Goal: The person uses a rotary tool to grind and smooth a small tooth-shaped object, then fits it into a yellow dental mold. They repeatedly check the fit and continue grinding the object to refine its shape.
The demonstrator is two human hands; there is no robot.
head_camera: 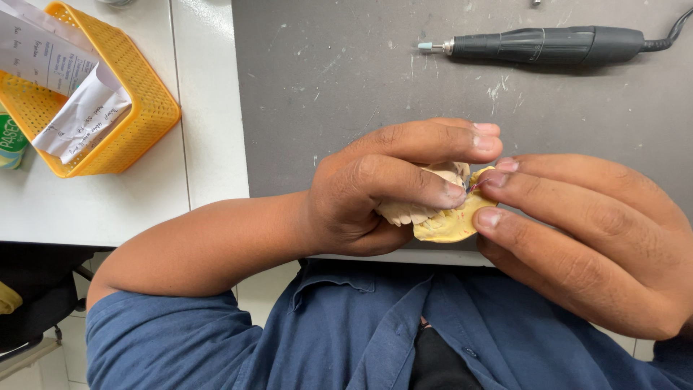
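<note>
1. Dental cast (447, 220), pale yellow plaster with teeth shapes, sits between your two hands, just above the near edge of the grey mat (346, 87) and close to your chest.
2. Your left hand (382, 191) is closed around the cast: the fingers curl over its top and the thumb presses from below.
3. Your right hand (585, 231) pinches the cast's right edge with the fingertips together (a small reddish bit shows where both hands meet; what it is, I cannot tell).
4. A dark rotary handpiece (541, 45) lies on the mat, well apart from the hands.
5. A yellow basket (137, 101) with paper slips (72, 94) stands on the white table (108, 209), far to the left.
</note>
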